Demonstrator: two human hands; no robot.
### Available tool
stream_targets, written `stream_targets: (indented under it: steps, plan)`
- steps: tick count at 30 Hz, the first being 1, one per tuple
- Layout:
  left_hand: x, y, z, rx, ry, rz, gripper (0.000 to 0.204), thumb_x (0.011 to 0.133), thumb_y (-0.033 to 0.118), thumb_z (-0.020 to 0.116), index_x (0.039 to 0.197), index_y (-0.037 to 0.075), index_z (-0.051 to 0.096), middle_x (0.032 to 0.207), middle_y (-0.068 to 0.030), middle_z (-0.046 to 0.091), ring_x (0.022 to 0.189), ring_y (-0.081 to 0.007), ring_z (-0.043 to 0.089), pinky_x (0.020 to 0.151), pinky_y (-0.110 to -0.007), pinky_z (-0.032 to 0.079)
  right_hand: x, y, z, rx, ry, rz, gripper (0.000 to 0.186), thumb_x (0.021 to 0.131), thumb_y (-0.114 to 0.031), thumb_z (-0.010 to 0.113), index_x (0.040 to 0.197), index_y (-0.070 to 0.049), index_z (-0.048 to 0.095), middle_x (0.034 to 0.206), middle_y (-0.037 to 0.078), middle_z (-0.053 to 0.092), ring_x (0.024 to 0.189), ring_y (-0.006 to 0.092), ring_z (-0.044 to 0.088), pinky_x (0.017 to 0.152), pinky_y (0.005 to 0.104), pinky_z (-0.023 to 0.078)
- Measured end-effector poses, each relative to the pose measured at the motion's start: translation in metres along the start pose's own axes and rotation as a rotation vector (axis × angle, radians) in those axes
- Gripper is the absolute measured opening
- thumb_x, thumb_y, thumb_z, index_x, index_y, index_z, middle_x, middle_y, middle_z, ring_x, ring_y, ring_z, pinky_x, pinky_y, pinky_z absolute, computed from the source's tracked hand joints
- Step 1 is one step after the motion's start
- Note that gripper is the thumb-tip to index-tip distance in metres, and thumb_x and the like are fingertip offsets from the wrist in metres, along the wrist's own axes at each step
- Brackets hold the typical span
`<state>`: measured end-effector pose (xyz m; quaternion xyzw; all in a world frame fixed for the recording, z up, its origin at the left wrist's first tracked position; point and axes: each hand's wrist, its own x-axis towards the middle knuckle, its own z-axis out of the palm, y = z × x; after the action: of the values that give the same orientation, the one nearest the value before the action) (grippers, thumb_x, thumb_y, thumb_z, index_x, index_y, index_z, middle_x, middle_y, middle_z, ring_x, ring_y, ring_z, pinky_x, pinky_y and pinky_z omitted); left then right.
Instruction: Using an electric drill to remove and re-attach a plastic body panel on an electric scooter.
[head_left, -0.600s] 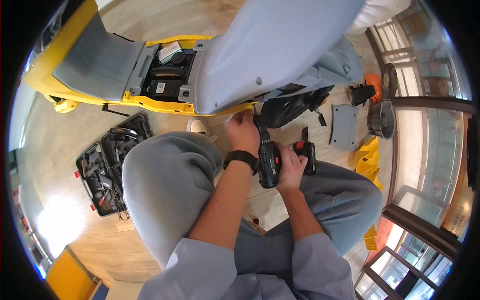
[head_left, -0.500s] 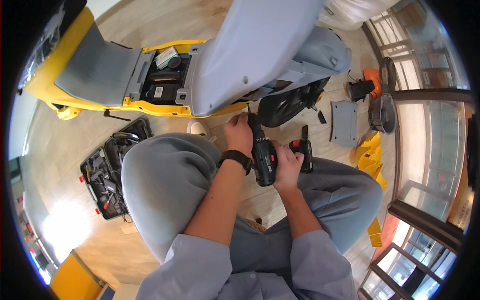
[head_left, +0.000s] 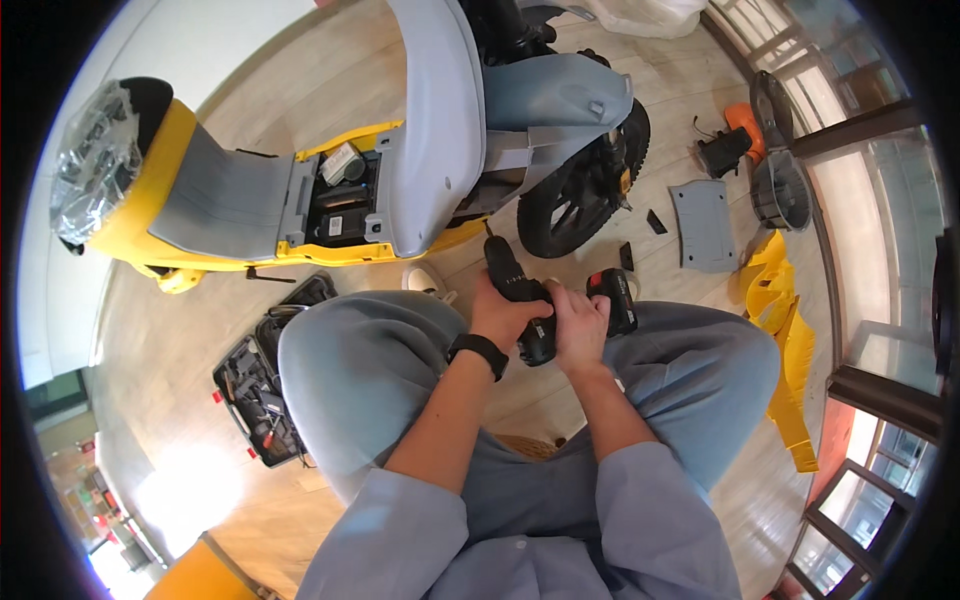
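Observation:
I hold a black cordless drill (head_left: 509,266) in both hands between my knees. My left hand (head_left: 500,310) is wrapped around its body, thumb across it. My right hand (head_left: 581,328) grips the handle, beside the battery (head_left: 617,298). The drill's thin bit points up at the lower yellow side panel (head_left: 454,238) of a yellow-and-grey scooter (head_left: 215,205), lying close to its edge; I cannot tell whether it touches. Behind that, the open floorboard compartment (head_left: 342,200) shows black parts and a silver box. The front wheel (head_left: 550,205) is right of the bit.
An open toolcase (head_left: 260,390) lies left of my left knee. On the floor at right are a grey panel (head_left: 703,225), a black-and-orange part (head_left: 730,145), a dark bin-like part (head_left: 782,195) and yellow panels (head_left: 785,350). Glass doors (head_left: 875,260) line the right side.
My left hand has moved down from the drill's nose onto its body, uncovering the bit. My view has shifted, showing more of the front wheel and fender.

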<state>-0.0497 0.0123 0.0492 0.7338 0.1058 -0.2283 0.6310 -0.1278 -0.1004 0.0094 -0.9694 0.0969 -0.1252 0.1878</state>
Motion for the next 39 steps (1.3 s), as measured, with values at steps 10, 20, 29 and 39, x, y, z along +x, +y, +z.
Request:
stream_targets:
  steps: [10, 20, 29, 39]
  plan:
    - [0.006, -0.009, -0.009, -0.244, -0.231, -0.458, 0.044, 0.069, 0.007, 0.083, 0.105, -0.005, 0.062, 0.098, -0.0116, 0.066, 0.086, -0.023, 0.066, 0.073, -0.035, 0.055, 0.0, 0.003, -0.004, -0.026, -0.007, -0.02, 0.035, 0.079, -0.007, 0.057, 0.114, -0.014, 0.06, 0.09, 0.001, 0.064, 0.086, 0.0174, 0.061, 0.076, 0.0341, 0.035]
    - [0.007, -0.013, -0.006, -0.218, -0.266, -0.34, 0.046, 0.07, 0.015, 0.085, 0.106, -0.001, 0.061, 0.098, -0.0093, 0.066, 0.085, -0.0194, 0.066, 0.074, -0.033, 0.055, -0.004, 0.005, 0.006, -0.052, 0.002, -0.006, 0.027, 0.082, -0.012, 0.055, 0.108, -0.014, 0.061, 0.086, -0.001, 0.061, 0.085, 0.0157, 0.06, 0.078, 0.0344, 0.037]
    - [0.009, -0.022, -0.001, -0.236, -0.159, -0.296, 0.045, 0.064, 0.02, 0.088, 0.095, -0.003, 0.066, 0.09, -0.0097, 0.069, 0.076, -0.0159, 0.066, 0.069, -0.031, 0.053, -0.001, 0.0, 0.0, -0.071, -0.049, -0.006, 0.03, 0.08, -0.008, 0.056, 0.109, -0.013, 0.06, 0.086, 0.0, 0.061, 0.086, 0.0173, 0.06, 0.078, 0.0345, 0.036]
    - [0.006, -0.008, 0.0, -0.163, -0.135, -0.334, 0.039, 0.071, 0.027, 0.084, 0.091, -0.002, 0.068, 0.085, -0.0085, 0.069, 0.074, -0.0158, 0.065, 0.065, -0.031, 0.051, -0.002, 0.002, -0.003, -0.135, -0.078, -0.011, 0.029, 0.077, -0.005, 0.057, 0.105, -0.01, 0.058, 0.088, 0.003, 0.061, 0.088, 0.021, 0.06, 0.078, 0.0359, 0.035]
